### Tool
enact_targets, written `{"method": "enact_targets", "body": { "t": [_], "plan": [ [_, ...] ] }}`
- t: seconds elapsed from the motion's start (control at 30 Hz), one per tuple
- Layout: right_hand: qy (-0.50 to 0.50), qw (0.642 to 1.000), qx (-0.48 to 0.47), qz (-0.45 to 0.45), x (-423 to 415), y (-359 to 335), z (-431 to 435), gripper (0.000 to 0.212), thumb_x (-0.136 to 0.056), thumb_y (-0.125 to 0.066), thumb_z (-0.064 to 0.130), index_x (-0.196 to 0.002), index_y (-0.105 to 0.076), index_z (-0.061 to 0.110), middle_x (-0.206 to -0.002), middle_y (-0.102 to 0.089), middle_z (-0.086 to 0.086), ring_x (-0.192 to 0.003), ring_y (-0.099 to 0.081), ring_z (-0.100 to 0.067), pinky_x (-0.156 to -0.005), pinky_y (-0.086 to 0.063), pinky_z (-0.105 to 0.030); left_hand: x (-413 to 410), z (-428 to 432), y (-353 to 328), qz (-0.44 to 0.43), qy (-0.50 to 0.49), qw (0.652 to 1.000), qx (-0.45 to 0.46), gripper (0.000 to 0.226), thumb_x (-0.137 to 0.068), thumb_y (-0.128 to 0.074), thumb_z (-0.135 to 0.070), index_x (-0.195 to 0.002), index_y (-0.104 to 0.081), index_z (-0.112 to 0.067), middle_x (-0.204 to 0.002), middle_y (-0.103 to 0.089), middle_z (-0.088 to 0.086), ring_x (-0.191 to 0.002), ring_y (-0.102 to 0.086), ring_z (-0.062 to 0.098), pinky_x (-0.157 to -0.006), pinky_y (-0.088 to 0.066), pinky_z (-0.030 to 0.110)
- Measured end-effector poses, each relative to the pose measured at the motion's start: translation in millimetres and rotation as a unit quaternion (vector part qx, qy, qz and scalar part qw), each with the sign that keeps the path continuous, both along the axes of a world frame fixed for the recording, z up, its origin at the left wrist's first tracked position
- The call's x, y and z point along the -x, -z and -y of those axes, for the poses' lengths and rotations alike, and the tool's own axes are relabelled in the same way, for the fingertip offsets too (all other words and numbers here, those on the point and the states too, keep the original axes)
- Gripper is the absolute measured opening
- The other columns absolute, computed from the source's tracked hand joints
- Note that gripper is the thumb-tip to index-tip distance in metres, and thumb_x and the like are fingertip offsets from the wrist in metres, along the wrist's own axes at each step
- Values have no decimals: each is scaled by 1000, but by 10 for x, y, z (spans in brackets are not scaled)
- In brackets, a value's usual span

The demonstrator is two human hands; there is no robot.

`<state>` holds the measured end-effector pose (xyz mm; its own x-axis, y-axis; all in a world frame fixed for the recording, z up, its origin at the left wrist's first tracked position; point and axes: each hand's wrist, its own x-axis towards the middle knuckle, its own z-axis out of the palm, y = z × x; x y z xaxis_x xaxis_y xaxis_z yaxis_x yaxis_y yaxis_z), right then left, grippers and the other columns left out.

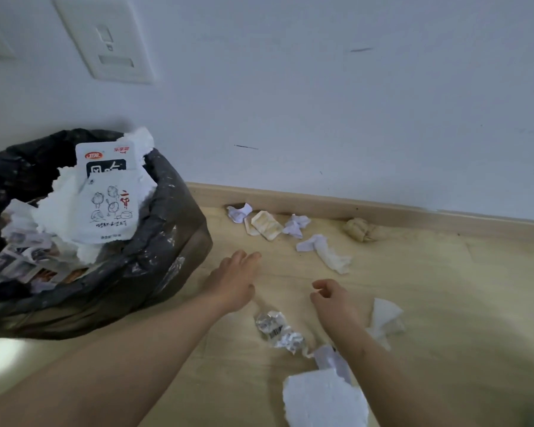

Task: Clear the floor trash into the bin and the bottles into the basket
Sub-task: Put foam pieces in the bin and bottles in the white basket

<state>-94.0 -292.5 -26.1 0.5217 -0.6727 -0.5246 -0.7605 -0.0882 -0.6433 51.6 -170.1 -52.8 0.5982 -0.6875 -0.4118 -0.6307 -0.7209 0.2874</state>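
Note:
A bin (154,266) lined with a black bag stands at the left, heaped with tissues and a white snack wrapper (108,204). Trash lies scattered on the wooden floor: crumpled white paper (239,212), a beige wrapper (265,224), a twisted tissue (324,252), a brown paper ball (359,229), crumpled silver foil (276,329) and large tissues (324,399). My left hand (233,280) reaches out flat over the floor beside the bin, holding nothing. My right hand (333,298) hovers with fingers loosely curled and empty. No bottles or basket show.
A white wall with a wooden baseboard (383,209) runs behind the trash. A wall socket plate (105,38) sits above the bin. Another tissue (386,315) lies to the right of my right hand.

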Motion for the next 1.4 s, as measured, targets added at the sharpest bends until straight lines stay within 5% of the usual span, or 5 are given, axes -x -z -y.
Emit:
{"method": "enact_targets", "body": {
  "t": [0.13, 0.37, 0.93, 1.13, 1.4],
  "plan": [
    [-64, 993, 66, -80, 25, 256, -8, 42, -89, -48, 23, -131, -48, 24, -138, -46, -2, -125, -44, -24, -102, -34, -30, -151, 190, 14, 30, 5, 1000, 0, 65, -86, -48, -19, -144, -20, -26, -154, -9, 5, -133, -27, 32, -100, -36, 40],
    [-193, 960, 145, -143, 75, 369, 41, 52, -87, -45, 27, -137, -32, 30, -154, -15, 2, -143, -11, -24, -114, -22, -39, -432, 697, 51, -12, 29, 999, -18, 69, -91, -49, -33, -149, -11, -26, -159, 7, 1, -146, -4, 22, -109, -28, 42],
    [-97, 962, 234, -106, 7, 312, 121, 35, -90, -47, 21, -124, -53, 23, -130, -37, -3, -119, -37, -23, -97, -34, -31, 269, -42, 318, 34, 192, 972, 129, 29, -74, -49, -34, -93, -70, -31, -106, -66, -9, -81, -62, 22, -64, -50, 33],
    [-221, 963, 153, 4, -19, 321, -113, 41, -89, -53, 22, -130, -50, 22, -127, -46, 0, -112, -49, -18, -94, -41, -28, 176, 78, 333, -125, -60, 964, 226, 34, -95, -41, -8, -125, -55, -16, -117, -44, 0, -103, -48, 12, -88, -35, 19],
    [-354, 906, 223, -64, 2, 423, -254, 45, -87, -56, 27, -130, -45, 33, -130, -38, 1, -112, -44, -22, -86, -41, -32, 112, 237, 327, -64, -3, 995, 77, 23, -88, -54, -23, -110, -58, -25, -113, -45, 1, -109, -46, 21, -90, -45, 37]
  ]
}}
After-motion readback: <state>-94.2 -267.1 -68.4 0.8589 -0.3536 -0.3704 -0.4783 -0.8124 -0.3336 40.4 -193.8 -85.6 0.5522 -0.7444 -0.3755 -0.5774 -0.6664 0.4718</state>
